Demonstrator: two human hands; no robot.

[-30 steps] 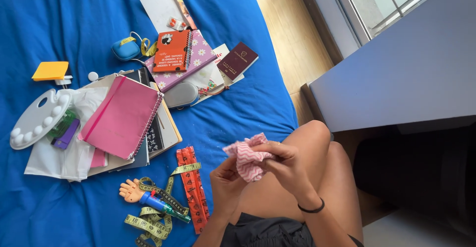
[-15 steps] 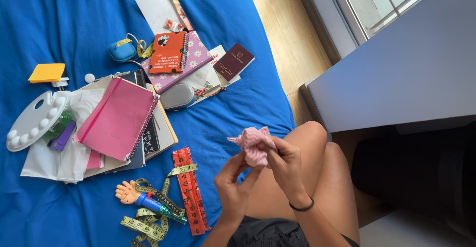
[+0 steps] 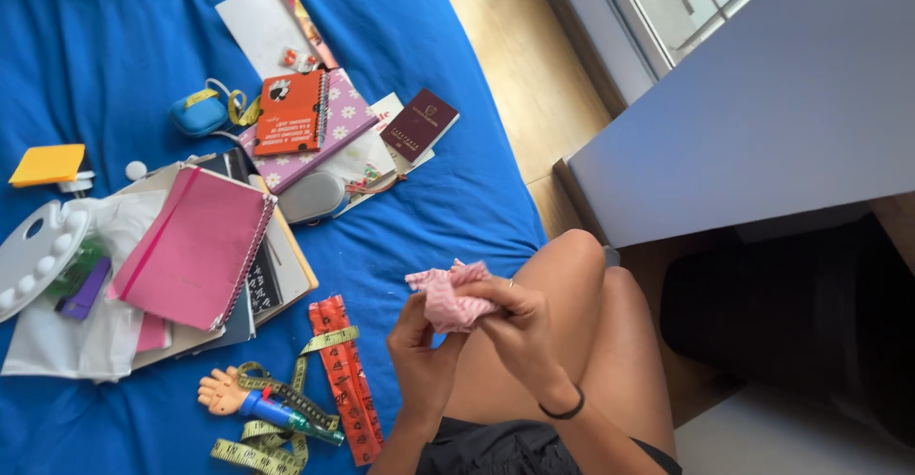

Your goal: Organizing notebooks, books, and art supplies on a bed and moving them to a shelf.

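A small pink and white zigzag cloth (image 3: 440,294) is bunched up between both my hands, above my bare knee at the edge of the blue bed (image 3: 457,208). My left hand (image 3: 417,346) grips its lower side with the fingers curled upward. My right hand (image 3: 515,323), with a ring and a black wrist band, pinches the cloth from the right. Just left of my hands lie an orange patterned strip (image 3: 345,380) and a yellow measuring tape (image 3: 286,408).
Spread on the bed are a pink spiral notebook (image 3: 195,246), an orange notebook (image 3: 289,113) on a flowered one, a dark red booklet (image 3: 419,124), a white paint palette (image 3: 38,256), a blue pouch (image 3: 198,113) and a toy hand (image 3: 221,391). A grey desk (image 3: 762,122) stands right.
The cloth has been turned and re-bunched between my hands, dropping slightly back toward my knee. The whole view has shifted, so everything sits further left.
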